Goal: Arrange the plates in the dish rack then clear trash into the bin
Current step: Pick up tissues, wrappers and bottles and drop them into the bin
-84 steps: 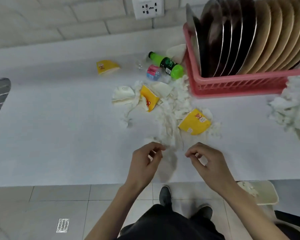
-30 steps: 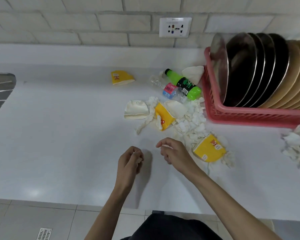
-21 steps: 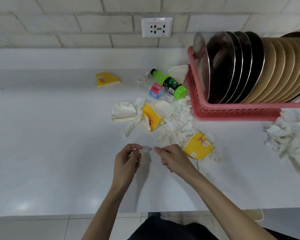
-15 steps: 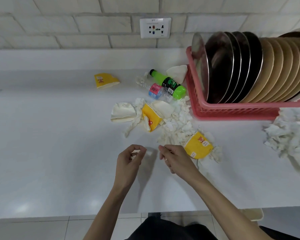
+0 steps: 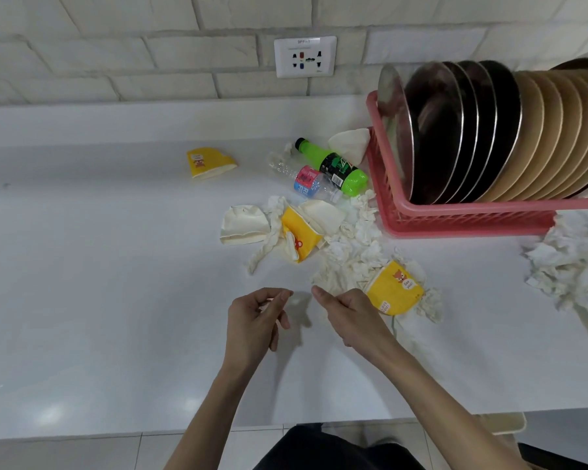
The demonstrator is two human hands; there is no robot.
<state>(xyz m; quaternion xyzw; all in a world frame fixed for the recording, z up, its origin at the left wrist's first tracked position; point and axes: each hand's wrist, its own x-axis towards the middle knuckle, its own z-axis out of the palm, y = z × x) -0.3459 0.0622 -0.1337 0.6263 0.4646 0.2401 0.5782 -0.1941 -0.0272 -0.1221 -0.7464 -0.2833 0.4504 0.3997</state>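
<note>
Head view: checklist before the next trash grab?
1. Plates upright in rack: ok.
2. Left hand free: not ok; it pinches a small white scrap.
3. Right hand free: cannot tell; its fingers are curled at the edge of the tissue pile.
4. Counter cleared: not ok; the pile, cups and bottles lie on it.
5. Bin reachable: cannot tell; only a rim corner shows below the counter edge.
</note>
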